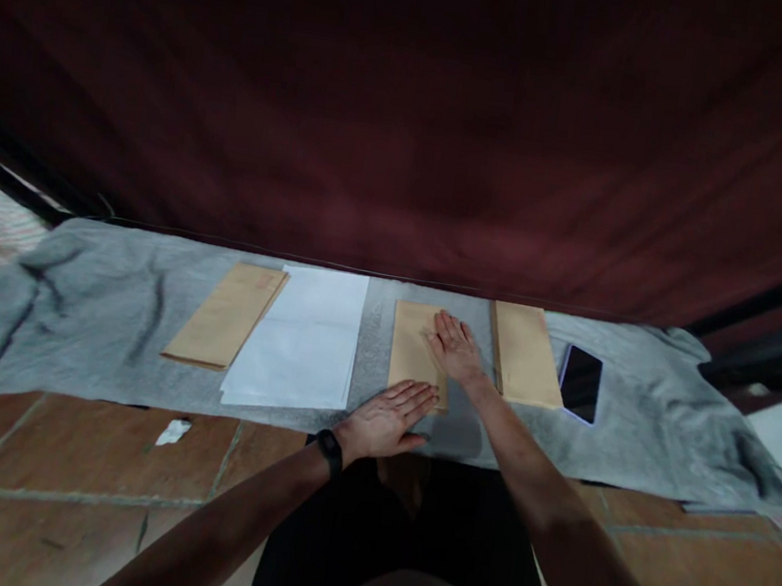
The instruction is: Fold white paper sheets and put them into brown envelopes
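A brown envelope (pixel 410 347) lies in the middle of a grey cloth (pixel 100 318) spread on the floor. My right hand (pixel 454 347) lies flat on the envelope's right side, fingers stretched out. My left hand (pixel 388 420) rests flat at the envelope's near edge, fingers spread toward its lower corner, with a dark band on the wrist. Neither hand grips anything.
A stack of white paper (pixel 303 339) lies left of the envelope, with a pile of brown envelopes (pixel 227 315) beyond it. Another envelope pile (pixel 525 354) and a dark phone (pixel 579 383) lie to the right. A dark red curtain (pixel 418 111) hangs behind. A white scrap (pixel 173 432) lies on the tiled floor.
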A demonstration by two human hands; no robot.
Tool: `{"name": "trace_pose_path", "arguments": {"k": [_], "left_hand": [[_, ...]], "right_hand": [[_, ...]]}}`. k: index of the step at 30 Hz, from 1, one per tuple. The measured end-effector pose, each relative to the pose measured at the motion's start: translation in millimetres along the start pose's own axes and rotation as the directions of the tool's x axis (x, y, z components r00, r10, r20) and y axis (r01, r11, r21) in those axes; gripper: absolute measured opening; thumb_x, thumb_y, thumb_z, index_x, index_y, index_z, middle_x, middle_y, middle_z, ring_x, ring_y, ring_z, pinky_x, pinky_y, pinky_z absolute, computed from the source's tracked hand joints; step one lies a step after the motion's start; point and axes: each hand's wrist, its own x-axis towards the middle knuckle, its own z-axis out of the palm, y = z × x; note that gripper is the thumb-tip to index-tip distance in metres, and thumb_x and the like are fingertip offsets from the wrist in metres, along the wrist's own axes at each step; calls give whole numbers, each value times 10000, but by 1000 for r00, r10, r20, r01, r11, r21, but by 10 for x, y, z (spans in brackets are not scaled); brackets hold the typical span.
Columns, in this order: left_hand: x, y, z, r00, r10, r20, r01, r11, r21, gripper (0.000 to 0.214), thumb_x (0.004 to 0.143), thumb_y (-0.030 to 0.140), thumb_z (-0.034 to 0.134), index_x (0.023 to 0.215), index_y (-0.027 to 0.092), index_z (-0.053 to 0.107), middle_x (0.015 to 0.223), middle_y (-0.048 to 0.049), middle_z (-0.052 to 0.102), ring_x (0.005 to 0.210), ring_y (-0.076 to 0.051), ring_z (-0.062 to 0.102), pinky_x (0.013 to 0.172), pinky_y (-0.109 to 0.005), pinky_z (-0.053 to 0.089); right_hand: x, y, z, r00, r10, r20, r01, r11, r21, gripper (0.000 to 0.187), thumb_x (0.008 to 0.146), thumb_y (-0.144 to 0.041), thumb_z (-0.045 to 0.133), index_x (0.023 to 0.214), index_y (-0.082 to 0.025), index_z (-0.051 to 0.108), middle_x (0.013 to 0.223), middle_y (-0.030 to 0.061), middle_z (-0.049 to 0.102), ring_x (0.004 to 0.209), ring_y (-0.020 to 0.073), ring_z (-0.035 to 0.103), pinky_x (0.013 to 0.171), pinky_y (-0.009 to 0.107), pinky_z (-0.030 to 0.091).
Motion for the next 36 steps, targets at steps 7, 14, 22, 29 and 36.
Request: {"name": "trace_pose_path", "arguments": {"k": [7,14,22,29,36], "left_hand": [[8,2,-7,1000,-4,-1,4,1000,-4,687,995,520,436,1541,127,297,1605,-137,365,1518,-232,263,1254,-396,195],[5,12,-27,1000,1,-12,0,1000,25,693,981,516,468,1529,118,322,1592,-149,384,1506,-240,296,1241,-399,232],[-19,36,4,999,-3,-47,7,997,83,622,986,520,459,1468,128,428,1516,-150,497,1438,-256,420,1207,-410,288],[-34,76,-6,996,7,-84,4,991,134,543,978,495,494,1369,121,531,1463,-171,546,1401,-271,463,1155,-420,350],[-28,95,-36,997,9,-70,3,987,162,559,985,481,482,1414,121,493,1446,-159,561,1383,-267,472,1151,-406,337]], "right_hand": [[-206,-21,-48,996,-52,68,51,999,10,635,1057,-471,211,1586,-123,265,1620,125,311,1512,253,275,1240,482,203],[-484,-104,-95,984,-129,120,124,991,45,612,1060,-420,238,1599,-131,218,1637,112,260,1523,221,243,1248,459,215],[-807,-216,-217,962,-214,172,197,974,110,614,1064,-451,206,1605,-160,198,1655,92,225,1530,204,217,1259,452,202],[-1069,-285,-303,937,-279,209,235,949,212,601,1069,-466,208,1602,-187,208,1645,76,265,1521,187,245,1261,452,204],[-957,-202,-386,927,-271,259,203,944,261,552,1074,-425,186,1590,-243,260,1636,34,294,1515,172,262,1260,448,213]]}}
